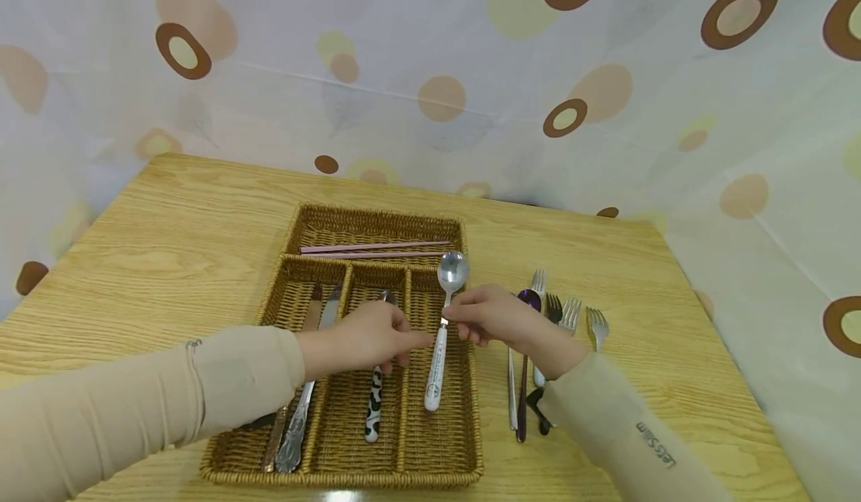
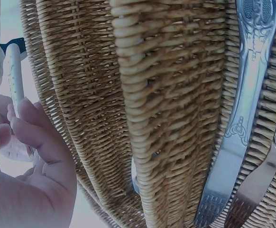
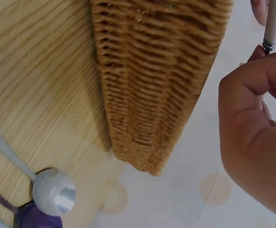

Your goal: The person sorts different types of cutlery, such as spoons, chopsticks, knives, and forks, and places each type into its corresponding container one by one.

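Observation:
My right hand (image 1: 494,315) pinches a spoon (image 1: 454,270) at its neck, bowl pointing away from me. The spoon's white handle (image 1: 437,371) bears dark print and hangs over the right compartment of a wicker cutlery tray (image 1: 474,427). From the other side, my left hand (image 1: 366,335) reaches across the tray, one straight finger at the upper handle. The handle (image 2: 14,78) also shows beside my left fingers in the left wrist view. Below that hand, a spoon with a black-and-white handle (image 1: 373,408) lies in the middle compartment. Table knives (image 1: 296,431) fill the left compartment.
Pink chopsticks (image 1: 377,248) lie in the tray's far compartment. Right of the tray, several forks (image 1: 570,311), a purple spoon (image 1: 529,299) and other cutlery lie on the wooden table (image 1: 646,300), partly under my right forearm. A patterned cloth (image 1: 403,54) hangs behind the table.

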{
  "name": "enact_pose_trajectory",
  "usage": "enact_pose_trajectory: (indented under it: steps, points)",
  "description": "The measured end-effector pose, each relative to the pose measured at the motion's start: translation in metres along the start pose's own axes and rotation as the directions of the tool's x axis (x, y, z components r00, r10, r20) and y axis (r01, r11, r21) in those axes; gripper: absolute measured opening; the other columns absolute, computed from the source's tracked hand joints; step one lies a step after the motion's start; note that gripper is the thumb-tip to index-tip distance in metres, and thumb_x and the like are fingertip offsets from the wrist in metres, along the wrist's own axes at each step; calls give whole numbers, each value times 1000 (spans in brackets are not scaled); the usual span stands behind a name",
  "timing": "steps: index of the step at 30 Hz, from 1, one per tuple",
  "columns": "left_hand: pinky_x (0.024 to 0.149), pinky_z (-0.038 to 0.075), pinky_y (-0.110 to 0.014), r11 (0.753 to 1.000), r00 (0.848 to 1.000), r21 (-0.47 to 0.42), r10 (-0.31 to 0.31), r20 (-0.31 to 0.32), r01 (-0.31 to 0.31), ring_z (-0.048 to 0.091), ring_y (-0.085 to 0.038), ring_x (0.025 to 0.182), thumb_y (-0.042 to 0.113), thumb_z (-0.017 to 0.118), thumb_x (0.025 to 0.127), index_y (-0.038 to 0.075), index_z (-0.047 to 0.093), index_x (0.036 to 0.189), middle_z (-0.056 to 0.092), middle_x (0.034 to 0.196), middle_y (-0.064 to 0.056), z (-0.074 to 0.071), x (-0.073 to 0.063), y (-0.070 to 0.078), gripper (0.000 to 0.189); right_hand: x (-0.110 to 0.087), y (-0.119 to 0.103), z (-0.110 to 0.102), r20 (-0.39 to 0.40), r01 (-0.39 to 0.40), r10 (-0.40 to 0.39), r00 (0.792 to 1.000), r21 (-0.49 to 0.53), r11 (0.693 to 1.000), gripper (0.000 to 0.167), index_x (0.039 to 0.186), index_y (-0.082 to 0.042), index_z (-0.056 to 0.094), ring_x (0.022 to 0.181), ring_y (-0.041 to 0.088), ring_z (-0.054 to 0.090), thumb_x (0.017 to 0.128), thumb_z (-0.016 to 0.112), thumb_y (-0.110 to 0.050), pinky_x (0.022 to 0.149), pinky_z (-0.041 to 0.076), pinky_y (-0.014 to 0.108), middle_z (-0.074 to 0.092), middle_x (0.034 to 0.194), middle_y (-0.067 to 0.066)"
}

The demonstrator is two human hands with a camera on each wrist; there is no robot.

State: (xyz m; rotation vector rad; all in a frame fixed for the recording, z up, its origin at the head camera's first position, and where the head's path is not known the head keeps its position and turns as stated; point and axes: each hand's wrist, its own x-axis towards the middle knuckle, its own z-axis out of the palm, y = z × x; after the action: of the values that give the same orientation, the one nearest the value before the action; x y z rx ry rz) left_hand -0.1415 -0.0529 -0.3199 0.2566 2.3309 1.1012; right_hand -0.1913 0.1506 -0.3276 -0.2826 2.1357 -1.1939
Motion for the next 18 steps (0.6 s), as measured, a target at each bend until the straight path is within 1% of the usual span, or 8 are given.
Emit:
enact_pose_trajectory:
  steps: [3, 5, 8, 13, 15, 18]
  points:
    - [54, 43, -23, 1000, 1000, 6, 6, -6, -6, 60, -13, 59, 40, 60, 89, 10, 65, 79, 67, 72, 0, 1, 0, 1, 32, 2, -5, 7, 1, 5, -5, 1000, -5, 1000, 26, 74, -5, 55, 49, 7, 43, 96, 51, -19, 49, 38, 21, 50, 59, -3]
    - [54, 43, -23, 1000, 1000, 8, 9, -11, -9, 60, -14, 60, 39, 62, 88, 11, 65, 78, 67, 71, -1, 2, 0, 1, 30, 4, -7, 11, 2, 11, -11, 1000, -14, 1000, 26, 78, -2, 58, 49, 6, 43, 96, 51, -19, 49, 38, 20, 50, 59, -3]
    - [54, 44, -23, 1000, 1000, 8, 19, -15, -19, 62, -17, 60, 35, 64, 87, 12, 64, 75, 67, 71, -4, 3, 1, 1, 26, 5, -10, 16, 1, 16, -16, 1000, -26, 1000, 25, 82, 1, 60, 49, 6, 43, 96, 52, -19, 48, 37, 19, 51, 58, -3]
    - [50, 42, -21, 999, 999, 7, 39, -16, -39, 63, -21, 59, 27, 65, 87, 12, 63, 70, 66, 65, -7, 3, -1, -1, 23, 6, -13, 22, -5, 12, -12, 1000, -42, 999, 25, 82, 2, 61, 47, 7, 43, 94, 54, -18, 47, 37, 19, 51, 57, -4]
    - [48, 39, -20, 999, 999, 12, 49, -20, -49, 63, -21, 58, 25, 65, 87, 11, 62, 69, 65, 62, -5, 3, -1, -2, 23, 6, -13, 22, -15, 8, -9, 1000, -63, 998, 26, 86, 2, 64, 47, 7, 44, 94, 54, -21, 47, 37, 19, 52, 57, -4]
    - [46, 37, -20, 998, 998, 34, 53, -36, -51, 63, -21, 56, 24, 66, 87, 10, 62, 66, 64, 60, -4, 2, -2, -4, 25, 5, -14, 20, -29, -4, 2, 1000, -80, 997, 32, 98, 3, 66, 47, 7, 45, 96, 51, -25, 48, 38, 20, 53, 57, -4]
